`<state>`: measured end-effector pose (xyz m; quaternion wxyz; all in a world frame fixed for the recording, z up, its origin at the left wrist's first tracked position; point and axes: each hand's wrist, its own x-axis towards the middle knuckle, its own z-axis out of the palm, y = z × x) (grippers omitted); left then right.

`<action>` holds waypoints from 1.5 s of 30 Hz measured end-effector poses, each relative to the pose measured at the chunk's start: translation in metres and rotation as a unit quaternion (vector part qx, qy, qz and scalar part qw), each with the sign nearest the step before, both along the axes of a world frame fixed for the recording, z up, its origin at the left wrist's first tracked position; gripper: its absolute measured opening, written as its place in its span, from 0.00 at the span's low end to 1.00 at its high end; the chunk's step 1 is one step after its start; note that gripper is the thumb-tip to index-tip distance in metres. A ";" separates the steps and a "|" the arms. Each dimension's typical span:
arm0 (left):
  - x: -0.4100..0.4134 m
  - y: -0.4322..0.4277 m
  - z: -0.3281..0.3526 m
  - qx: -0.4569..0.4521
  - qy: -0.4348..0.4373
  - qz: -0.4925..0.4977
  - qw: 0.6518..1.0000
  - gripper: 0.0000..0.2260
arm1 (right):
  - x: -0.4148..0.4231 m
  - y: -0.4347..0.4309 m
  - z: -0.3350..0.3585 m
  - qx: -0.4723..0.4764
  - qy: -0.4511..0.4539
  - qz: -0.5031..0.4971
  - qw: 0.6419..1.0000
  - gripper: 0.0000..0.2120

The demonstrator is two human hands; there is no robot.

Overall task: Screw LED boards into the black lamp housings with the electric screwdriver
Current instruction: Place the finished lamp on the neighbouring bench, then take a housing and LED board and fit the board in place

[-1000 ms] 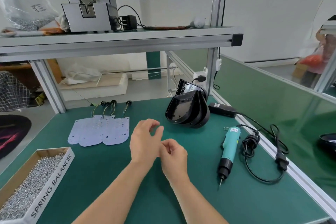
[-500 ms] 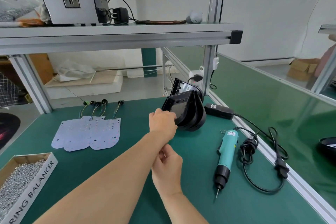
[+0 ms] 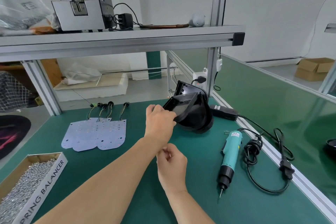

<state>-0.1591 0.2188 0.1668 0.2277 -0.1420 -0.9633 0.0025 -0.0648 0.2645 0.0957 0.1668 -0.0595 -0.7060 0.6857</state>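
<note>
Nearest, the right hand [image 3: 171,165] hangs beside the left forearm, fingers loosely curled, nothing visible in them. The electric screwdriver [image 3: 230,154] lies on the green mat [image 3: 200,151] to its right, and the LED boards [image 3: 96,133] are fanned out to the left. Farther off, the left hand [image 3: 159,120] grips the rim of the front housing [image 3: 179,110] in the nested stack of black lamp housings [image 3: 198,120]. To do this well, peel that one shell off alone, steady the rest if they drag, and lay it cavity-up between boards and driver.
</note>
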 end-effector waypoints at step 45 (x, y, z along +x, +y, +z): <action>0.159 -0.118 -0.038 0.149 0.077 -0.071 0.983 0.16 | 0.007 -0.004 0.005 0.138 -0.105 0.013 0.985 0.06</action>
